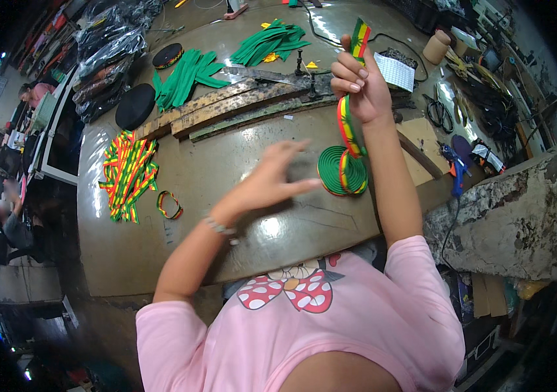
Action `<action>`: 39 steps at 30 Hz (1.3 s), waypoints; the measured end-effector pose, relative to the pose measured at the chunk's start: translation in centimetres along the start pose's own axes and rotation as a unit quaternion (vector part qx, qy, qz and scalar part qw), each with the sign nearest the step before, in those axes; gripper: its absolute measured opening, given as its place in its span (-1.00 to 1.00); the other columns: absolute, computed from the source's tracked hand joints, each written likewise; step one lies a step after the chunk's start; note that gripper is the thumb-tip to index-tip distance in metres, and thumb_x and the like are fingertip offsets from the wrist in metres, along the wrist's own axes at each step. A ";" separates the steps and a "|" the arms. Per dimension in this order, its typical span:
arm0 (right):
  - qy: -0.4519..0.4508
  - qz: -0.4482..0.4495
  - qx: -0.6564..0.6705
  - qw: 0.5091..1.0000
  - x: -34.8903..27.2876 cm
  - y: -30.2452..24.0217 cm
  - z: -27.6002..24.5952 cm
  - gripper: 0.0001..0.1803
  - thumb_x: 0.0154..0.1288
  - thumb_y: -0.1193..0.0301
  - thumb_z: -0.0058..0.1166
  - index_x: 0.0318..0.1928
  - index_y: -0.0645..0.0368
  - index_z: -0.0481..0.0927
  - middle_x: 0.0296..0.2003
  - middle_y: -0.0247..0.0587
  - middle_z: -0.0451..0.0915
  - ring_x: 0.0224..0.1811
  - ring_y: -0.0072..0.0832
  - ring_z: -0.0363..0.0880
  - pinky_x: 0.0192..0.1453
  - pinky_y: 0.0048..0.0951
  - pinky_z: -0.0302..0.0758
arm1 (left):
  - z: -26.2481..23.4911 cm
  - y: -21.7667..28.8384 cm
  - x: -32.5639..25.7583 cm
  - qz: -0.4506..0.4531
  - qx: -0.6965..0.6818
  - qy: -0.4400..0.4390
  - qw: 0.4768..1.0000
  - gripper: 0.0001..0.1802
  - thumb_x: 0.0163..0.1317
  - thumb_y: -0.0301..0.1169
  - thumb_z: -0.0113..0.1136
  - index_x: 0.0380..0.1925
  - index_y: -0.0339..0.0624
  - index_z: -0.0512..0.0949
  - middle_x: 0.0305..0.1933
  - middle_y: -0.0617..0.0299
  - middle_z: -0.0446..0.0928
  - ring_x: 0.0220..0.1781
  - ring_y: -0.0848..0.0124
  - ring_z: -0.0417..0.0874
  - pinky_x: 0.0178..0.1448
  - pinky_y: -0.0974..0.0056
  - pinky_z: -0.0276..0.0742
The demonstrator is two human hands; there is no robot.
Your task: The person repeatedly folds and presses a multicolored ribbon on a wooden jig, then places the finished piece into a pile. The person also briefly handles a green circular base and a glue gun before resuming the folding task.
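My right hand (363, 85) is raised at the right side of the table, fingers closed on a red, yellow and green striped ribbon (345, 124) with a dark leaf pattern. The ribbon's short end sticks up above the fingers. Its other part hangs down to a flat coil of the same ribbon (332, 166), green side showing, which lies on the tabletop. My left hand (272, 175) hovers left of the coil, slightly blurred by motion, thumb and fingers spread and holding nothing. A bracelet circles my left wrist.
On the brown table (226, 251) lie a pile of striped ribbon strips (128, 176), a ribbon loop (170, 205), green strips (187, 78) and a black roll (136, 106). Wooden bars (219, 108) cross the middle. Scissors (439, 112) and a blue glue gun (455, 166) sit at right.
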State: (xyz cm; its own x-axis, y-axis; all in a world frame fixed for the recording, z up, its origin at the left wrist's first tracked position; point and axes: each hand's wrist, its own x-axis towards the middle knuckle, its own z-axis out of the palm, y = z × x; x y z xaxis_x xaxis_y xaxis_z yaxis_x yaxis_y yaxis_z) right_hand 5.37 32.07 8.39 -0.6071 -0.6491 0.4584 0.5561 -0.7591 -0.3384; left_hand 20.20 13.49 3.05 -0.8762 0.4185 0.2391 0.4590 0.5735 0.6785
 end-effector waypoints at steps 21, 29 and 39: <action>0.191 -0.033 -0.644 0.740 -11.8 7.2 6.7 -0.67 0.21 0.30 0.12 -0.08 0.23 0.48 -0.18 -0.16 0.45 -0.08 -0.46 0.42 0.06 -0.46 0.32 | -4.5 5.5 3.4 -0.090 -0.558 0.125 0.815 -0.61 0.26 -0.37 0.09 0.03 -0.37 0.40 -0.10 0.03 0.55 -0.07 0.44 0.58 0.05 0.35 0.50; 0.195 -0.020 -0.744 0.638 -10.9 7.9 7.5 -0.46 0.03 0.25 0.27 -0.02 0.26 0.45 -0.04 -0.13 0.43 0.07 -0.33 0.38 0.15 -0.39 0.31 | -5.4 6.6 4.0 -0.036 -0.526 0.186 0.829 -0.61 0.31 -0.38 -0.01 0.08 -0.37 0.33 -0.07 0.01 0.54 -0.03 0.33 0.58 0.09 0.29 0.49; 0.084 0.084 -0.944 0.307 -16.8 12.1 4.5 -0.72 0.02 0.47 0.13 -0.19 0.27 0.53 -0.25 -0.21 0.46 -0.11 -0.27 0.36 -0.06 -0.30 0.31 | -10.5 1.5 3.3 0.005 -0.493 0.347 0.798 -0.52 0.41 -0.27 -0.21 0.18 -0.41 0.19 -0.38 0.35 0.28 -0.26 0.51 0.39 -0.01 0.31 0.43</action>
State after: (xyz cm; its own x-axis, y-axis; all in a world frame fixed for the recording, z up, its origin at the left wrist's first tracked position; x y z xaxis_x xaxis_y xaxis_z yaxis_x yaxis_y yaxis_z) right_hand 24.82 33.98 0.31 -0.7686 -0.5602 0.3089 -0.6371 0.7139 -0.2905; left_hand 16.43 8.35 12.15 -0.9004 -0.2675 0.3432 0.4280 -0.4027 0.8091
